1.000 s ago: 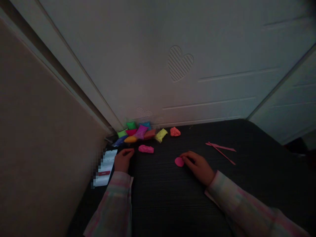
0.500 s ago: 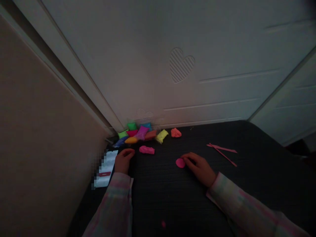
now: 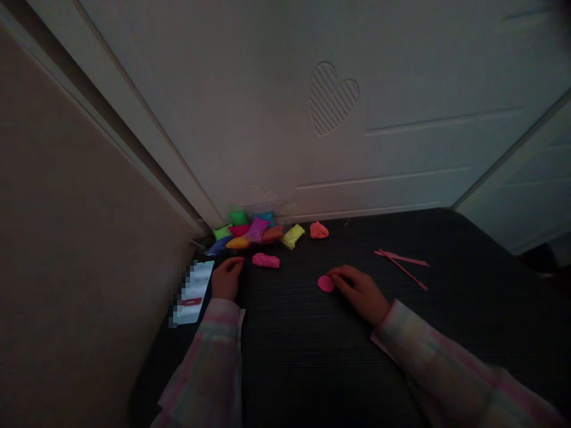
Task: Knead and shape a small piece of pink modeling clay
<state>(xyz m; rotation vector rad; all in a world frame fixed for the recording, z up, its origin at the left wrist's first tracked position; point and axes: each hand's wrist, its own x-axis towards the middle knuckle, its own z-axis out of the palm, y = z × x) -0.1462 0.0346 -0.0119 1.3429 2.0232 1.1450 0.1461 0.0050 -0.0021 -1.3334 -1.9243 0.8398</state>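
Observation:
A flat round disc of pink modelling clay [image 3: 325,283] lies on the dark table. My right hand [image 3: 359,291] has its thumb and fingers closed at the disc's right edge. On the left, my left hand [image 3: 226,279] rests on the table beside the phone, fingers loosely bent and thumb apart, with nothing visible in it. Just right of its fingertips is a pink clay lump [image 3: 266,260]. Further back sits an orange clay lump [image 3: 319,230].
Against the white panel, several coloured clay packets [image 3: 257,229] lie in a heap, a yellow packet [image 3: 293,236] at its right end. A lit phone [image 3: 196,291] lies at the left edge. Two thin pink modelling tools [image 3: 404,267] cross at the right.
The view has tilted down slightly, so the scene sits higher. Both hands keep nearly the same places. A small pink spot near the bottom edge no longer shows.

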